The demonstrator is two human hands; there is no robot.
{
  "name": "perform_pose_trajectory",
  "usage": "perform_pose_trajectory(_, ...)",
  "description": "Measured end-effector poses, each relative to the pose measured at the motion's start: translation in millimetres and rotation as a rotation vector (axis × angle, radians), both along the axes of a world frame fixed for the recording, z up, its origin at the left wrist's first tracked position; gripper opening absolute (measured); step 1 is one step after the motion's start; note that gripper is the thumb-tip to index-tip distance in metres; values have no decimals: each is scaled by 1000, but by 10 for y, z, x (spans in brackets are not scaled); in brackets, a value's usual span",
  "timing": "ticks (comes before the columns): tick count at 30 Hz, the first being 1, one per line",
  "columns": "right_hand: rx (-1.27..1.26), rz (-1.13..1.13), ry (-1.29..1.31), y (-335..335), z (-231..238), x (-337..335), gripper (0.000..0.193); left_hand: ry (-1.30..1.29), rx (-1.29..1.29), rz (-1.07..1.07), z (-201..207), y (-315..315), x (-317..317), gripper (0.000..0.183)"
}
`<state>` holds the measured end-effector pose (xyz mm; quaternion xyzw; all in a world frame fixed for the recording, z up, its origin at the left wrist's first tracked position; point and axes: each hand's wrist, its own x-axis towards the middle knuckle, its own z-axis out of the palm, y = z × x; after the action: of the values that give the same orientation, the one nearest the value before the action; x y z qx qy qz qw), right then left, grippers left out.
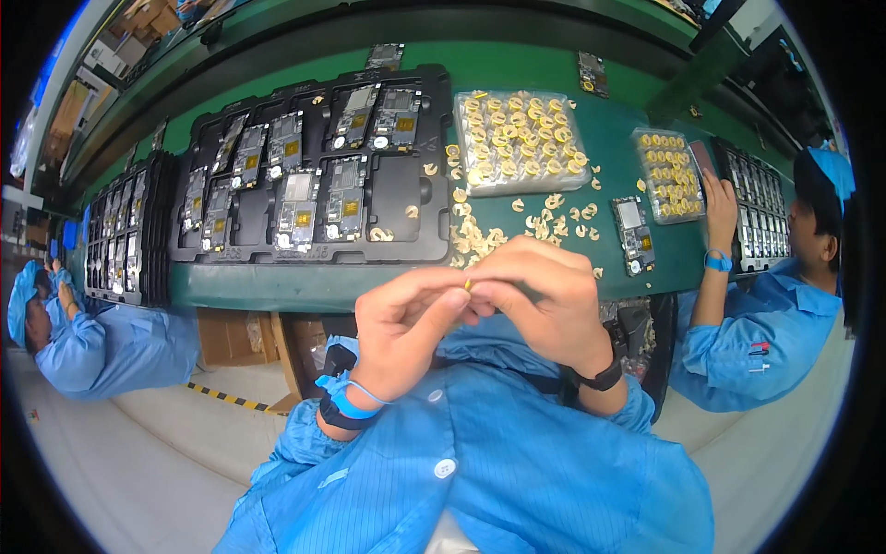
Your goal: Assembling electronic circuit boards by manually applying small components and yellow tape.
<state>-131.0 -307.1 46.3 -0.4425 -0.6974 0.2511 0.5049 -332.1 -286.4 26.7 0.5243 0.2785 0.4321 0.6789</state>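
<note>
Both hands meet in front of my chest at the table's near edge, fingertips pinched together. Between them is a small yellow coin cell (468, 285), seen nearly edge-on and mostly covered by fingers. My left hand (406, 312) grips it from the left, thumb and forefinger closed. From the other side, my right hand (546, 294) pinches it with thumb and forefinger. Just beyond the hands, cream-coloured curled scraps (475, 242) lie scattered on the green table (305, 282). A clear tray (517, 187) of yellow-ringed coin cells stands behind them.
A black tray (420, 242) with several circuit boards (297, 208) lies left of centre, beside stacked trays (129, 235). Right of the scraps lie a loose board (633, 235) and a smaller clear tray (666, 175). Co-workers in blue sit at left (101, 346) and right (766, 332).
</note>
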Motion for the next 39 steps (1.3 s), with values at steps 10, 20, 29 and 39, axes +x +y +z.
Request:
perform_pose_trajectory(10,-148,-77,94,-45,7,-64,12,243,264,144,12,65,24,16)
perform_pose_trajectory(20,172,-139,-223,44,-215,-92,17,81,-138,117,18,13,57,16)
perform_pose_trajectory(29,420,-47,-371,116,-316,-25,27,-216,-605,5,-6,93,-31,18)
perform_pose_trajectory(39,-174,-450,-121,-171,-433,93,9,147,-163,311,-75,78,101,20)
